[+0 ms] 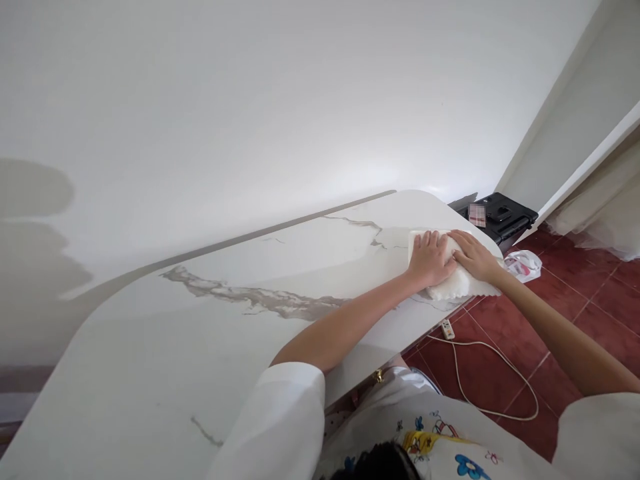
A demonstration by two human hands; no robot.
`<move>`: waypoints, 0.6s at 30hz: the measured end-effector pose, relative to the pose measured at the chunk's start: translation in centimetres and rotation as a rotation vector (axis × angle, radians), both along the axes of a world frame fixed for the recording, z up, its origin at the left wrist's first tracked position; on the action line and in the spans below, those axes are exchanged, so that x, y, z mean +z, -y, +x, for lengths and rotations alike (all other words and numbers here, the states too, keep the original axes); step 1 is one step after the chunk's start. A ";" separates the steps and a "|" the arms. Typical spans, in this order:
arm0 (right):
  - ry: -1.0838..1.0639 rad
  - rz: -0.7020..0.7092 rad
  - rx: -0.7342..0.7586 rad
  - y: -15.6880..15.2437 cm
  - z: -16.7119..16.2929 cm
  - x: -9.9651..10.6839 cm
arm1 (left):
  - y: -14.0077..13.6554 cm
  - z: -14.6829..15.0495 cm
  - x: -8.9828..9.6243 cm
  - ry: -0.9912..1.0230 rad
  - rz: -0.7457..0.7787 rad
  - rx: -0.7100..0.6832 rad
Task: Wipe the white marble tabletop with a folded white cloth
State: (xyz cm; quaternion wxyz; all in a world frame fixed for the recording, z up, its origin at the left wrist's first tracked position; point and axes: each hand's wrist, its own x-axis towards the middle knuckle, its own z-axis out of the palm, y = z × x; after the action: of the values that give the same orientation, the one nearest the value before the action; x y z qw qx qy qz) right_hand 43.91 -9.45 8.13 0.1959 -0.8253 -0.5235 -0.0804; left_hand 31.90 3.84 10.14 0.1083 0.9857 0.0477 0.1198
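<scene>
Head view: two hands, left (431, 260) and right (477, 259), lie flat on one white cloth (453, 288), fingers extended, not closed round it.
It rests at the right end of one bench (280, 270); pressing or wiping seems in hand, and sliding it would call for even palm pressure. Beyond: one black case (517, 217), one plastic bag (531, 262), one socket strip (447, 329).
</scene>
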 end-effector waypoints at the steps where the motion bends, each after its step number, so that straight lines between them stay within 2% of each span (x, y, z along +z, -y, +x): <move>1: -0.002 -0.002 0.013 -0.8 0.4 0.0 | -0.7 0.3 0.0 0.004 -0.002 0.011; 12: -0.066 -0.021 0.098 -11.5 5.9 0.2 | -9.4 4.6 -0.5 0.060 -0.020 0.161; 18: -0.078 -0.030 0.092 -16.9 8.1 0.6 | -14.2 7.3 -0.4 0.075 -0.030 0.210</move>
State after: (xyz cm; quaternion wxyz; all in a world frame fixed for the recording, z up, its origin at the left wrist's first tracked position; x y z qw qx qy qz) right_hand 52.05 7.46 8.75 0.2076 -0.8057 -0.5539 -0.0312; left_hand 39.19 18.06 9.73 0.1118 0.9683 0.1485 0.1668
